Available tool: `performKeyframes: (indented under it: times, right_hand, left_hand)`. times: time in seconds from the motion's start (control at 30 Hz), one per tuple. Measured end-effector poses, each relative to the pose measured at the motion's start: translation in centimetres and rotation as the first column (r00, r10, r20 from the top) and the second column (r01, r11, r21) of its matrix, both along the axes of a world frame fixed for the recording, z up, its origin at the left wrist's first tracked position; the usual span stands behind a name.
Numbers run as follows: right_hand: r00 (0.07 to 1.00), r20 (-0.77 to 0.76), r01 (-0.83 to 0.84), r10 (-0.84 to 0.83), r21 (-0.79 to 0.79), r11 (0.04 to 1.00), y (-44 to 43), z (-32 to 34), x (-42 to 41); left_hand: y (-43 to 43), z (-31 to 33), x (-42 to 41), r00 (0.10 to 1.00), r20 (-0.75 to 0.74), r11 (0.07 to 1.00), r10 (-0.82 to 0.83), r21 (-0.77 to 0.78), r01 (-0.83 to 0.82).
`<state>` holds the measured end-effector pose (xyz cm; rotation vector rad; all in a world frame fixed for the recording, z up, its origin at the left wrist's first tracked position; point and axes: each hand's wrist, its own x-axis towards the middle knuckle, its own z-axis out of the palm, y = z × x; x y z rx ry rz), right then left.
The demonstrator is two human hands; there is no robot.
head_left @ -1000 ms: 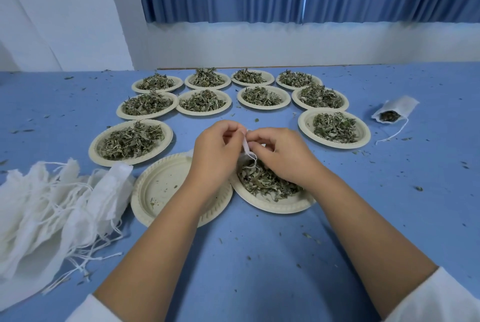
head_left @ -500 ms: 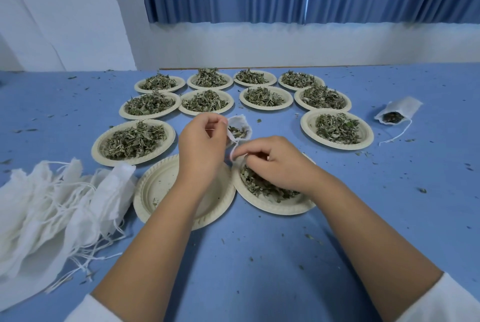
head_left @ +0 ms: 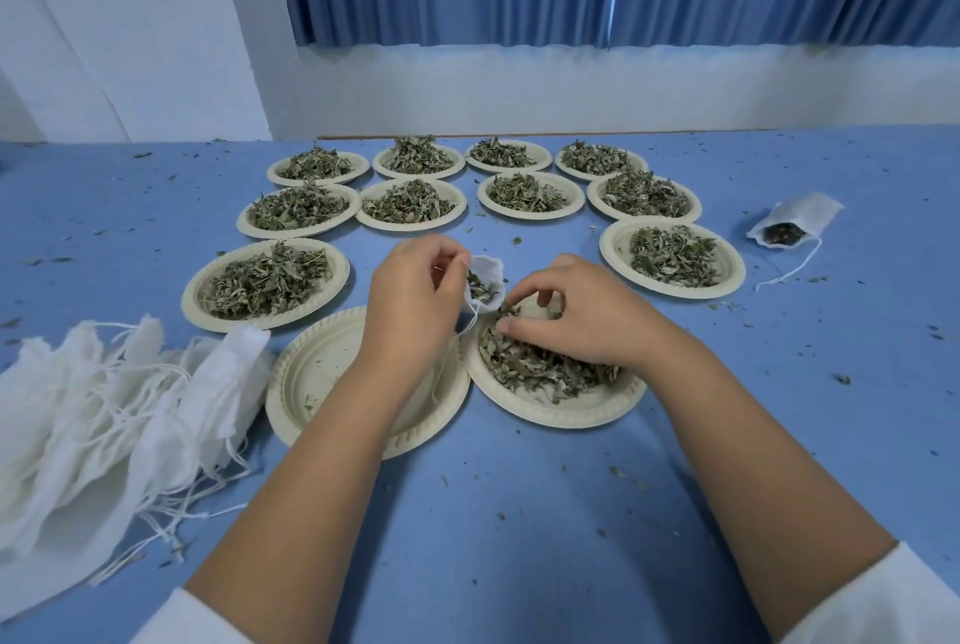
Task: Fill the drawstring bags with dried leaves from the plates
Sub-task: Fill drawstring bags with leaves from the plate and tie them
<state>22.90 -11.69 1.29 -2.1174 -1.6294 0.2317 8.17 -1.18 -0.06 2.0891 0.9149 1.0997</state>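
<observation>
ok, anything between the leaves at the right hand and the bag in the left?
Nothing visible. The right hand pinches dried leaves on the near plate. The left hand holds the drawstring bag just beyond that plate's rim, mouth open toward the right hand. The bag's cord hangs below the mouth, not across it.

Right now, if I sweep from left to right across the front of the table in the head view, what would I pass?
pile of empty drawstring bags → empty plate → nearest plate of dried leaves → filled bag lying apart on the far right. The hands and the bag they work on overlap the plates, so they are left out.
</observation>
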Motion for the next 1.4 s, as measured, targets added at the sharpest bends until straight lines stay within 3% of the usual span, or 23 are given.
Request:
performKeyframes:
  times: [0.17,0.5,0.83,1.07,1.27,1.4]
  right_hand:
    - [0.999,0.016,-0.048,0.051,-0.151,0.987,-0.2,-0.3,0.1]
    - [1.0,0.005,-0.024,0.024,-0.116,0.993,0.5,-1.1,0.3]
    - [0.956,-0.289,0.084,-0.041,0.136,0.987,-0.2,0.5,1.0]
    - [0.829,-0.559,0.226,0.002,0.338,0.913,-0.4,1.1,0.5]
    - [0.835,-0.55,0.301,0.003,0.461,0.835,0.6,0.0,-1.6]
    - [0.906,-0.413,0.289,-0.088,0.455,0.842,0.9,-0.9,-2.0]
  left_hand:
    - [-0.2,-0.3,0.2,1.0,-0.017,1.0,-0.02,0.005,0.02]
    - [-0.1,-0.4,0.1,1.0,-0.011,1.0,-0.004,-0.02,0.004]
    - [-0.4,0.0,0.0,0.997,-0.049,0.997,-0.051,-0.055,0.048]
    - [-0.8,0.4,0.2,1.0,-0.007,0.998,-0.012,-0.056,0.011]
    - [-1.5,0.7,0.6,0.994,0.112,0.98,-0.022,-0.196,0.043]
    - [-1.8,0.6,0.9,0.982,0.183,0.954,-0.041,-0.284,0.093]
